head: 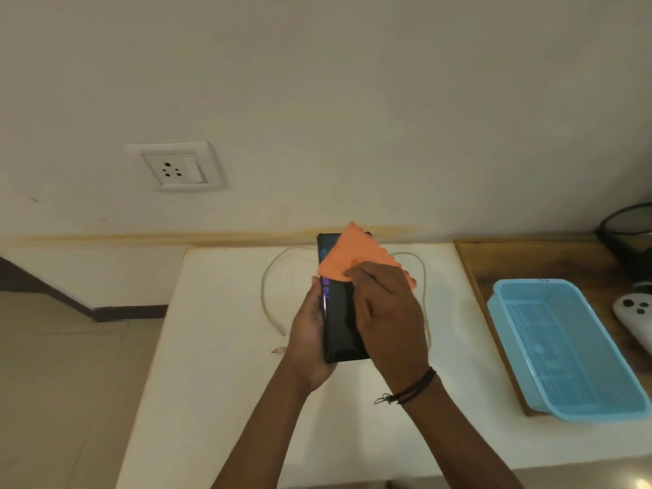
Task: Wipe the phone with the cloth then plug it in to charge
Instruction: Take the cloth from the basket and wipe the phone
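Note:
A black phone (340,319) is held above the white table (225,347), screen up. My left hand (308,342) grips it from below along its left edge. My right hand (386,317) presses an orange cloth (347,257) against the upper part of the screen; the cloth covers the phone's far end. A pale charging cable (268,284) loops on the table behind the phone, its plug end (278,351) lying left of my left hand. A wall socket (174,167) with a switch sits on the wall at upper left.
A light blue plastic basket (564,347) stands on a wooden board (472,273) at the right. A white controller (635,317) lies at the far right edge, with a dark wire object (624,224) behind it. The floor drops away to the left of the table.

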